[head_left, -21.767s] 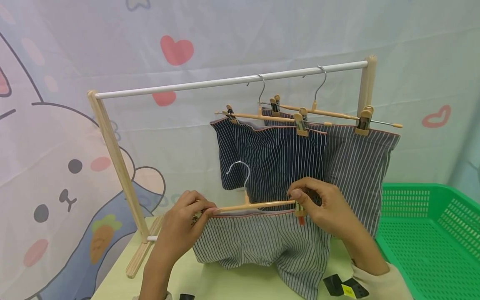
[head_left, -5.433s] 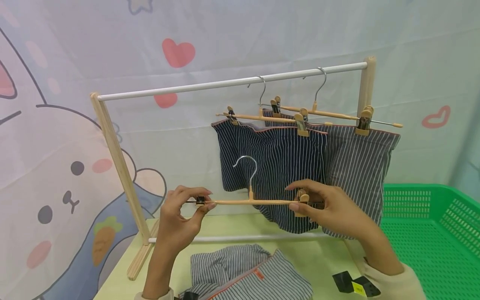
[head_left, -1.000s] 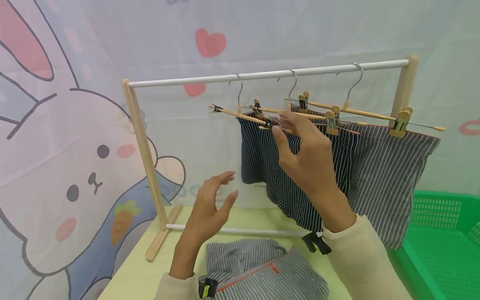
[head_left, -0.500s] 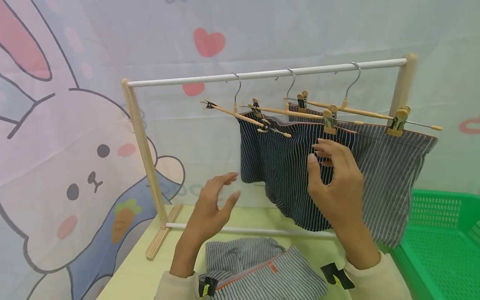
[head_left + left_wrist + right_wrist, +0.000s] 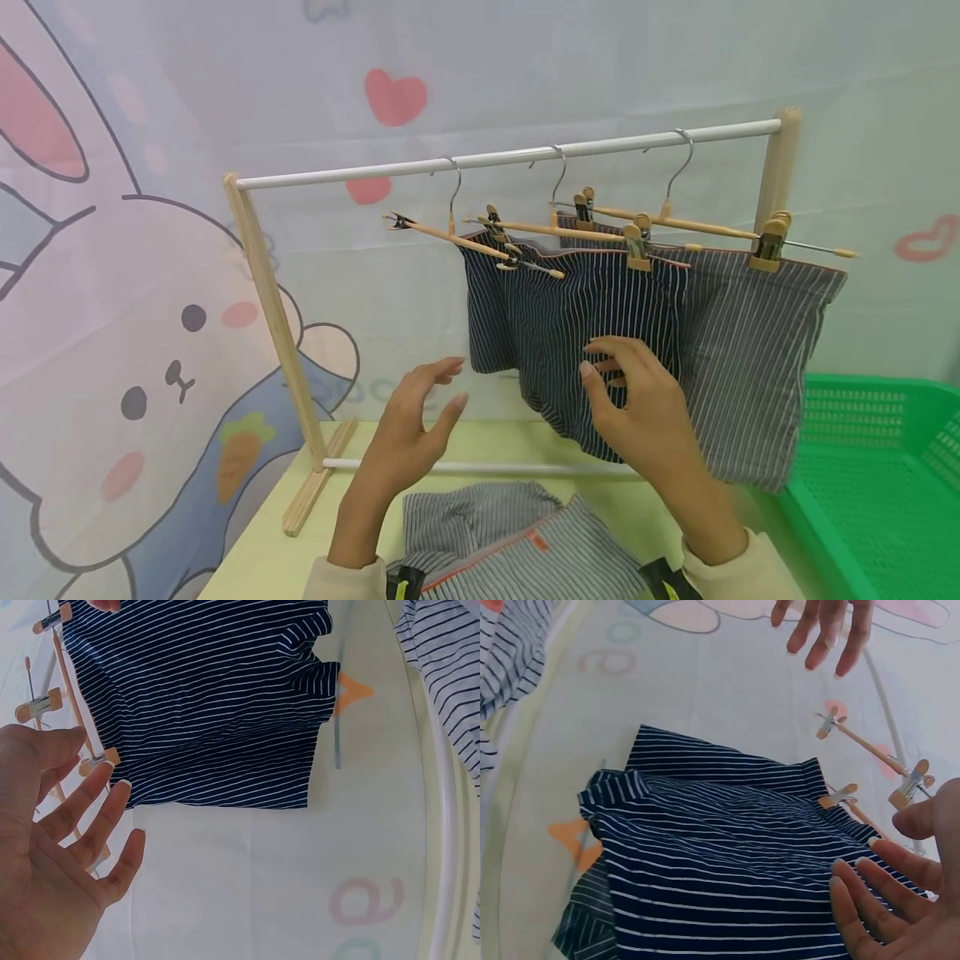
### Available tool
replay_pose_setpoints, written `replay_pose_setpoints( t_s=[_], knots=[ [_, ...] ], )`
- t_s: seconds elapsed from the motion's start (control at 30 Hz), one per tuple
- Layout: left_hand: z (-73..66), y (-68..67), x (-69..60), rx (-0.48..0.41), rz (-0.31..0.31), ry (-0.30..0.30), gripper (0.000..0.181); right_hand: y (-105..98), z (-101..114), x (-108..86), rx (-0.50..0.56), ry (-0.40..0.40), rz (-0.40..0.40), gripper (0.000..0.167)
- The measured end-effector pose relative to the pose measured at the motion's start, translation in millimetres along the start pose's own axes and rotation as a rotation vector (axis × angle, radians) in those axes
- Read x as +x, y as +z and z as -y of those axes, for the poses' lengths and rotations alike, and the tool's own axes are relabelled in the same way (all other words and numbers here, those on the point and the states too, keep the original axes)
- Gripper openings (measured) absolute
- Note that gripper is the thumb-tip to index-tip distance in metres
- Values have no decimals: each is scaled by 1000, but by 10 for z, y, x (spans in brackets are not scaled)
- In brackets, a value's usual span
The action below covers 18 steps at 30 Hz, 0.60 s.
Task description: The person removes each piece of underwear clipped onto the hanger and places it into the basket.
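In the head view my left hand hovers over the table with fingers loosely bent and nothing in them. My right hand, also holding nothing, is in front of the navy striped shorts. Those shorts hang by clips from a hanger. To their right hang grey striped shorts on another clip hanger. A bare clip hanger hangs at an angle on the left, overlapping the navy shorts' corner. Light grey striped shorts with an orange-red waistband line lie on the table below my hands.
A white rail on wooden posts carries the hangers. A lower white bar runs near the table. At right stands a green plastic basket. A cartoon-printed cloth hangs behind.
Since earlier, the light grey shorts came off their hanger onto the table, and the bare hanger went onto the rail. My right hand has let go of it and come down.
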State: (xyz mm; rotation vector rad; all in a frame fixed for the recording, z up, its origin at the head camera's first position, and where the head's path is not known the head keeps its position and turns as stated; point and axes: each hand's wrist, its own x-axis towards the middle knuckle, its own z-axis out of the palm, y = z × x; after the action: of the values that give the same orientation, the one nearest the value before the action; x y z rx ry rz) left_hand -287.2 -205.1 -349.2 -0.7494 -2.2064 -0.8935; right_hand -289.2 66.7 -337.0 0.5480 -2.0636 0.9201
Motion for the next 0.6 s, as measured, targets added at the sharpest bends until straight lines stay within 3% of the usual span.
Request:
replay_pose_setpoints(
  t_s=[0.27, 0.43, 0.6],
  knots=[
    [5, 4, -1, 15, 13, 20, 43, 11, 7, -6, -46, 43, 187, 28],
    [-17, 43, -11, 8, 44, 2, 44, 46, 34, -78, -86, -6, 397, 32],
    [-25, 65, -18, 3, 56, -14, 46, 143, 41, -181, -77, -88, 641, 49]
  ],
)
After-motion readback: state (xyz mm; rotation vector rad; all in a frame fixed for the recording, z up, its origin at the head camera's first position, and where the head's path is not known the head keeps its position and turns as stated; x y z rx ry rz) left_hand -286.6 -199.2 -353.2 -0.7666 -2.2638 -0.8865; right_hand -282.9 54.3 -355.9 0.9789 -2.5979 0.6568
